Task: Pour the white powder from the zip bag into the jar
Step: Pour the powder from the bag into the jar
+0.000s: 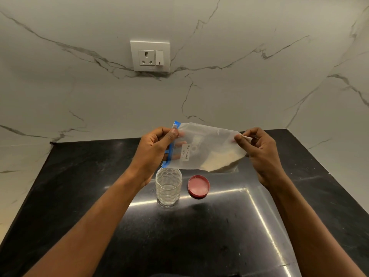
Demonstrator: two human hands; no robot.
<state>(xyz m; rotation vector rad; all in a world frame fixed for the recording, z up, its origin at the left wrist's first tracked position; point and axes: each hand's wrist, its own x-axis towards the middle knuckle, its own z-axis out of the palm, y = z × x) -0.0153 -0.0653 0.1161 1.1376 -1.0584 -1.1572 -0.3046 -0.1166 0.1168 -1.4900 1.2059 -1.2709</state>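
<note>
A clear zip bag with a blue zip strip and a label reading "MILK POWDER" is held sideways in the air above the counter. My left hand grips its zip end, thumb on the front and fingers behind. My right hand pinches the bag's bottom corner. White powder lies along the bag's lower edge toward the right. Below the zip end stands an open clear glass jar with a textured wall. Its red lid lies on the counter just right of it.
The black stone counter runs between marble walls at the back and both sides. A white wall socket with a switch sits on the back wall above the bag.
</note>
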